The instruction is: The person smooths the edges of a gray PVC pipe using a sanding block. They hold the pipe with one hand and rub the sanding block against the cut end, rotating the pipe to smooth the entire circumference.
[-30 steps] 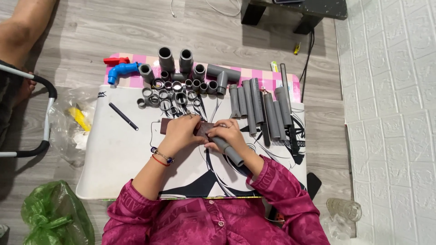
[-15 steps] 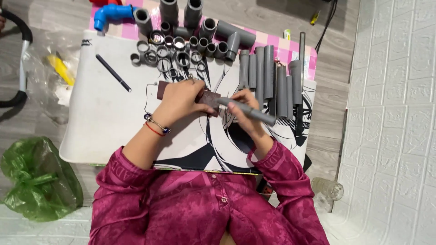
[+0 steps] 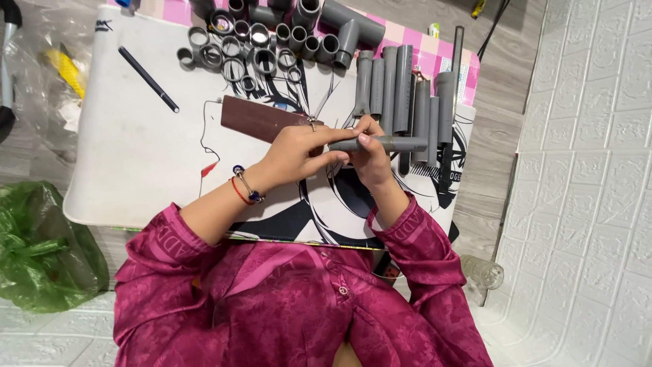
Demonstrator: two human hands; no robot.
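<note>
Grey plank floor, white printed surface (image 3: 129, 156) on it, and from the head cam the left hand (image 3: 299, 153) pins a brown strip (image 3: 261, 119) while right hand (image 3: 370, 153) fingers grip a grey pipe (image 3: 387, 144) crosswise just below the pipe row (image 3: 404, 95), looks like sanding its end, green bag (image 3: 41, 245) lower left.

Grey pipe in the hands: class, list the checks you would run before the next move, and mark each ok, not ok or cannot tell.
1. Right hand grips the grey pipe: ok.
2. Left hand steadies the pipe's left end: ok.
3. Pipe lifted off the mat: cannot tell.
4. Brown sheet within reach, by the left hand: ok.
5. Spare pipes sorted in a row: ok.
6. Pen away from the hands: ok.
</note>
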